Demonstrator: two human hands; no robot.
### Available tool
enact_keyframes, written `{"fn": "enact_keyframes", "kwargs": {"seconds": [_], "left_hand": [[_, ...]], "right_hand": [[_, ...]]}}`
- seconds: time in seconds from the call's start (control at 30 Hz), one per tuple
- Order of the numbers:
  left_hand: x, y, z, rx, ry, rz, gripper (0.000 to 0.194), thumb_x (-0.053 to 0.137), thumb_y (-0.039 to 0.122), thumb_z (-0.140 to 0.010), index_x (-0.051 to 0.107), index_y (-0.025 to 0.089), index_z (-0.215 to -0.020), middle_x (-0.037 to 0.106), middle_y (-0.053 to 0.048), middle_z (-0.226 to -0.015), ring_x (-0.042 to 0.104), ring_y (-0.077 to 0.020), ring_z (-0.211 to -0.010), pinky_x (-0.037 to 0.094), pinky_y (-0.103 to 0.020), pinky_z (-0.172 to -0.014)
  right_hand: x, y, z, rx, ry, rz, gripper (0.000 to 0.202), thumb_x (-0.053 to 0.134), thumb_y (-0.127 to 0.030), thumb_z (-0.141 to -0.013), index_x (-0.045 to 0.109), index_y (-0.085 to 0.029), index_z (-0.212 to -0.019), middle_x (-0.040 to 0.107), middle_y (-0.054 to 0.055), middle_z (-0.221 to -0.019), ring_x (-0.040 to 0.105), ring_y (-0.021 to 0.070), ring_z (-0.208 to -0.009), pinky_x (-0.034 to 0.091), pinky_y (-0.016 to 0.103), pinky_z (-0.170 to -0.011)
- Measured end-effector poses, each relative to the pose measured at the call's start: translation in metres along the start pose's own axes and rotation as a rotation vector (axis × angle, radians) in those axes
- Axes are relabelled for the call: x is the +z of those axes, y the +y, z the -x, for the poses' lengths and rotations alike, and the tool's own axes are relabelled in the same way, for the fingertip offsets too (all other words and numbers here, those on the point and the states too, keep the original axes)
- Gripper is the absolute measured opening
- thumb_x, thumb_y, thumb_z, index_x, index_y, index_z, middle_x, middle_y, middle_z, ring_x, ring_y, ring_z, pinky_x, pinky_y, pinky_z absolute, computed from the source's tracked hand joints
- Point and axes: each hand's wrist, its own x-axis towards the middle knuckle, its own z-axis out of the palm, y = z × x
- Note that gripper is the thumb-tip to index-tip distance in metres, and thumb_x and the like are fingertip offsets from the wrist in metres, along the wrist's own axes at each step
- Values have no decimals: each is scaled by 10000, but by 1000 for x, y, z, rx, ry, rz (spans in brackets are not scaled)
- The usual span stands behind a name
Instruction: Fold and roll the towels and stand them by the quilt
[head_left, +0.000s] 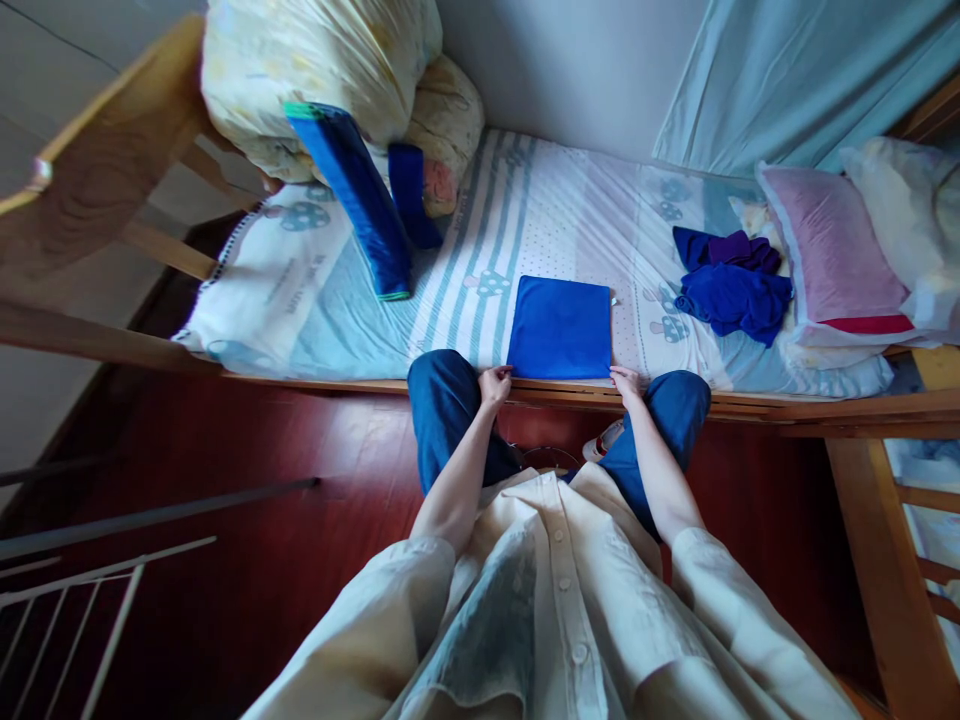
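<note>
A flat blue square cloth point(562, 328) lies spread on the bed, its near edge along the bed's front rail. My left hand point(495, 385) is closed on its near left corner, fingertips pinched together. At the near right corner, my right hand point(625, 383) pinches the cloth in the same way. A small white tag point(614, 301) sticks out from the cloth's right edge. Both forearms reach forward between my knees.
A long blue folded piece with green ends point(360, 205) leans on a pale bundled quilt point(322, 60) at left. Crumpled blue and purple cloths point(739, 295) lie right, beside a pink pillow point(832, 245). A wooden rail point(750, 405) edges the bed; a white metal rack point(71, 610) stands lower left.
</note>
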Motion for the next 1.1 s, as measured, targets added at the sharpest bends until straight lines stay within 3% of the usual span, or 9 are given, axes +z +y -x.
{"fn": "enact_keyframes", "kwargs": {"seconds": [0.13,0.27,0.4,0.53,0.63,0.77,0.93,1.1], "left_hand": [[0,3,-2,25,1,3,449,586,178,-673,802,89,-1056,700,-70,-770,679,-249,-818,539,-327,-870],[-1,3,-6,26,11,-1,395,578,181,-695,804,109,-1011,684,-69,-805,662,-233,-811,543,-327,-879],[1,1,-11,14,29,-10,335,586,206,-734,793,115,-981,663,-75,-830,655,-233,-833,544,-341,-909],[5,-3,-17,47,96,40,245,624,250,-748,768,138,-911,687,-108,-973,665,-260,-977,540,-363,-971],[9,-6,-23,91,145,132,183,643,271,-755,730,163,-876,706,-120,-1064,665,-277,-1071,534,-389,-1007],[13,-8,-31,120,156,225,160,652,300,-798,695,178,-893,731,-125,-1123,664,-273,-1129,522,-410,-1035],[15,-9,-42,123,98,256,221,609,336,-861,688,166,-977,753,-108,-1048,695,-240,-1036,537,-361,-973],[19,-11,-50,71,57,255,255,591,359,-889,645,157,-1033,719,-72,-899,688,-193,-844,544,-284,-798]], "right_hand": [[1,-2,-2,-140,10,157,425,565,-161,-882,736,-150,-1271,758,12,-742,702,144,-703,584,250,-779],[1,-1,-4,-208,-14,259,328,550,-161,-876,816,-160,-1068,789,47,-800,743,189,-832,578,294,-898],[4,1,-8,-210,-35,228,315,629,-141,-806,809,-139,-1064,810,72,-980,745,201,-958,567,287,-935],[8,4,-15,-223,-62,215,410,690,-107,-708,787,-128,-1106,805,58,-932,740,203,-890,583,304,-883],[10,6,-20,-298,-37,213,293,704,-135,-702,797,-141,-980,794,58,-884,724,213,-832,586,336,-857],[12,7,-30,-409,107,244,118,760,-209,-718,779,-159,-823,782,102,-940,705,241,-888,569,379,-908],[22,8,-43,-441,126,142,223,727,-353,-809,762,-154,-904,770,127,-1001,687,254,-992,543,382,-939],[31,13,-55,-347,71,97,408,641,-460,-873,735,-122,-1082,759,125,-1001,676,224,-899,535,327,-838]]}}
